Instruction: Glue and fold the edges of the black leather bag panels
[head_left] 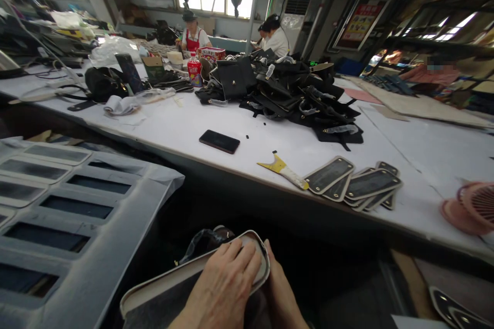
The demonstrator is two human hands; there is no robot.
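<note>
Low in front of me is a dark bag [162,295] with a raised, pale rim around one flat face. My left hand [227,277] lies over that face near the far right corner, its fingers bent and pressed together inside the rim. Around the outside of the same corner, my right hand [281,288] grips the edge; part of its fingers is hidden. A plastic-wrapped handle [196,241] shows just beyond the bag. On the table edge ahead, several dark panels with pale borders and metal studs [372,185] lie overlapped beside a yellow, forked flat piece [283,169].
A phone [219,141] lies on the white table [170,128]. Behind it are a pile of black bags [285,87] and a red-labelled bottle [195,69]. A pink fan [471,208] stands right; a grey slotted board [127,200] is left. Co-workers [272,38] sit farther back.
</note>
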